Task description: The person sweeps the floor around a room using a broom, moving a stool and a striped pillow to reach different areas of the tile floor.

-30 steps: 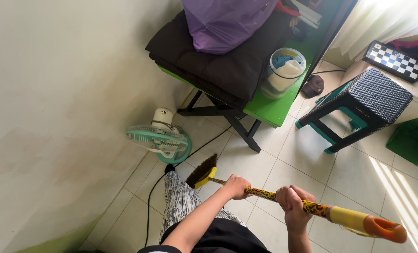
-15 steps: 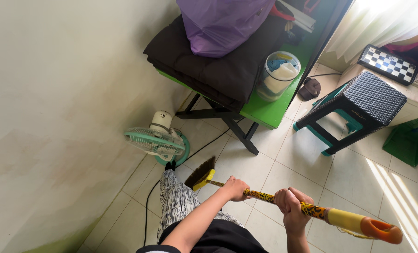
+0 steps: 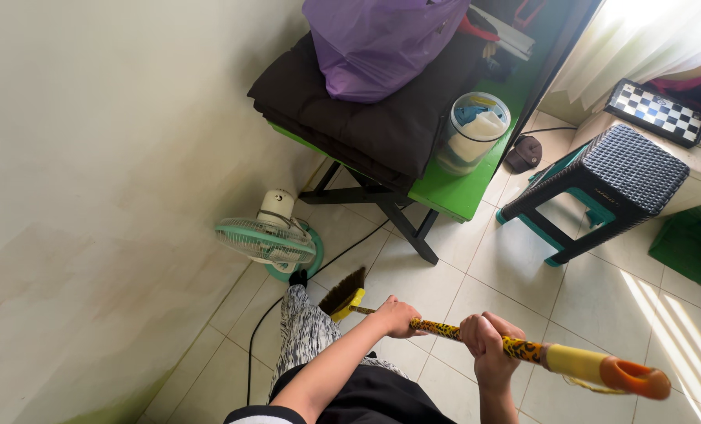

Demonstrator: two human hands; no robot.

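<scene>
A broom with a leopard-print handle (image 3: 445, 332), a yellow and orange end grip (image 3: 609, 369) and a dark bristle head (image 3: 344, 293) points down at the tiled floor beside my patterned trouser leg (image 3: 307, 334). My left hand (image 3: 396, 316) grips the handle low down, near the bristle head. Higher up the handle, my right hand (image 3: 485, 335) is closed around it. The bristles rest on the floor just in front of a small green floor fan (image 3: 270, 239).
A green table (image 3: 452, 188) carries folded dark fabric (image 3: 366, 118), a purple bag (image 3: 374, 39) and a clear tub (image 3: 473, 129). A dark woven stool (image 3: 609, 180), a green dustpan (image 3: 684, 243), a chessboard (image 3: 653, 110) and a black cable (image 3: 350, 247) lie around. A pale wall is at left.
The view shifted slightly, and the broom head stayed near the fan with small sweeping motion. Both hands kept their grip on the handle.
</scene>
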